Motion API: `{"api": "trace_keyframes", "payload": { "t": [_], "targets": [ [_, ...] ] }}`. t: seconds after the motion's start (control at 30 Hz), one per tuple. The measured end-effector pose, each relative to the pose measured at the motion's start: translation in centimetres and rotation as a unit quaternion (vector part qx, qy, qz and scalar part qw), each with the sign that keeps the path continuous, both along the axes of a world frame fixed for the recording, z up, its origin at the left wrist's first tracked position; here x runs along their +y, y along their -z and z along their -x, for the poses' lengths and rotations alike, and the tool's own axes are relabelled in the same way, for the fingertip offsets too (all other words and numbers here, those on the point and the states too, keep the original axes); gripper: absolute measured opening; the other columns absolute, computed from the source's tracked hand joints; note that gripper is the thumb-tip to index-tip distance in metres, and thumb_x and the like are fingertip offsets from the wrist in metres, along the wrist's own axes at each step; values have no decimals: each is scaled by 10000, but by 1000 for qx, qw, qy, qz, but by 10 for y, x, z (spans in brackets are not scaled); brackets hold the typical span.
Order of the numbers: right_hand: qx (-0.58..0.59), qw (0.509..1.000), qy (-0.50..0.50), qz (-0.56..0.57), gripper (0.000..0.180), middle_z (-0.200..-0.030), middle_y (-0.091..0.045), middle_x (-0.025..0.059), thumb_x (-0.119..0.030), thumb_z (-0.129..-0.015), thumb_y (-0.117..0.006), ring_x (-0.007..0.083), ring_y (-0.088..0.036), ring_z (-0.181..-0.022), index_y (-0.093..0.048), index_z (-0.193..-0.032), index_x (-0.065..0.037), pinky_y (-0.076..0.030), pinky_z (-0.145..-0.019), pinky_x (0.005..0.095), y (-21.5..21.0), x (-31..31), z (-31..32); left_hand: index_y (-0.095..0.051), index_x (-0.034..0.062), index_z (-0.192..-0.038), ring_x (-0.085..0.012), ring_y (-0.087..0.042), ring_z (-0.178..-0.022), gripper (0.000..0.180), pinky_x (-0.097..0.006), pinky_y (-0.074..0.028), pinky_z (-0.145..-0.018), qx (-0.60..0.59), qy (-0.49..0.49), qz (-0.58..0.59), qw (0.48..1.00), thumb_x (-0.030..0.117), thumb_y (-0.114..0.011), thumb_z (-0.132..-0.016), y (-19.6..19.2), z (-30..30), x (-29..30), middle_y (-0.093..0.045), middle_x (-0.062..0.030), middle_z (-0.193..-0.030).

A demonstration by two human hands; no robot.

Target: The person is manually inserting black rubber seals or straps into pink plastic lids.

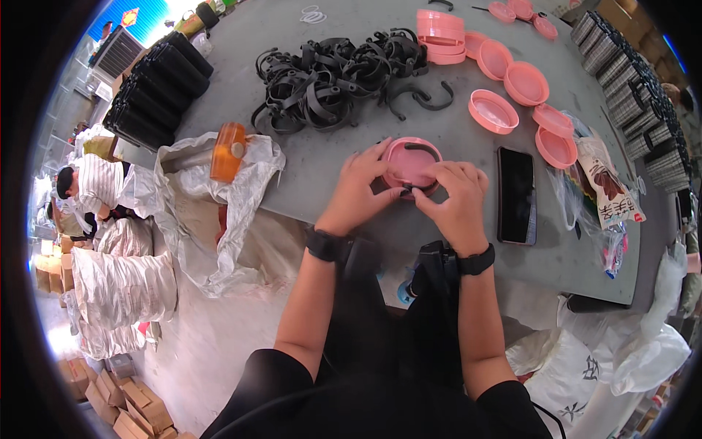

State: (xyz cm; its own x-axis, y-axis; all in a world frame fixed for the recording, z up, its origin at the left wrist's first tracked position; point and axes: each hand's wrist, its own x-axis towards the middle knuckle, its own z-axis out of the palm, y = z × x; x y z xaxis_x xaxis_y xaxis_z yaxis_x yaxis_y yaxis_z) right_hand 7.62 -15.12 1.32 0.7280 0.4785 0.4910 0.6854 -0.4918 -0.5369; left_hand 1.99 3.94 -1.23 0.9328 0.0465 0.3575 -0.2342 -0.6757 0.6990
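Observation:
A round pink plastic lid [406,162] lies at the near edge of the grey table, between both hands. My left hand [362,189] is closed on its left rim, thumb at the near side. A curved black strap [426,149] runs around the lid's right side, partly hidden by fingers. My right hand [457,196] pinches at the strap and the lid's right rim, its fingertips slightly blurred. Both thumbs come close together at the near edge, where a black strap end shows. A heap of similar black straps [322,88] lies beyond, and several pink lids [493,111] sit to the far right.
A black phone [516,196] lies right of my hands, beside plastic bags and a snack packet [608,183]. An orange bottle [228,152] rests on a white sack [191,175] at left. Black cylinders [157,88] stand far left, patterned ones [636,102] far right.

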Motion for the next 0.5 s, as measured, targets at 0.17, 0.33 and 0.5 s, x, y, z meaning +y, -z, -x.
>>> {"api": "trace_keyframes", "payload": {
  "t": [0.17,0.33,0.5],
  "targets": [
    [-20,998,-43,29,214,-936,-617,-19,-138,-759,-699,197,-548,-905,-701,-973,-129,-357,-876,361,4,1,4,-652,114,-1040,-331,-464,-1235,350,-422,-331,-1059,11,-11,-5,1000,129,-771,-711,1,0,-1,-469,-132,-1432],
    [-43,996,-58,55,220,-935,-615,12,-119,-777,-696,205,-557,-886,-693,-996,-105,-398,-821,355,2,0,-1,-658,119,-1031,-358,-465,-1224,315,-426,-349,-1047,0,-19,-12,1000,127,-756,-733,0,0,-5,-465,-137,-1428],
    [141,983,-91,-77,295,-949,-629,62,-119,-732,-745,237,-590,-867,-678,-1015,-71,-462,-724,352,-9,2,-26,-667,106,-972,-366,-484,-1209,268,-463,-348,-1048,-9,-20,-6,1000,149,-761,-725,0,-3,-4,-494,-157,-1386]
  ]
}}
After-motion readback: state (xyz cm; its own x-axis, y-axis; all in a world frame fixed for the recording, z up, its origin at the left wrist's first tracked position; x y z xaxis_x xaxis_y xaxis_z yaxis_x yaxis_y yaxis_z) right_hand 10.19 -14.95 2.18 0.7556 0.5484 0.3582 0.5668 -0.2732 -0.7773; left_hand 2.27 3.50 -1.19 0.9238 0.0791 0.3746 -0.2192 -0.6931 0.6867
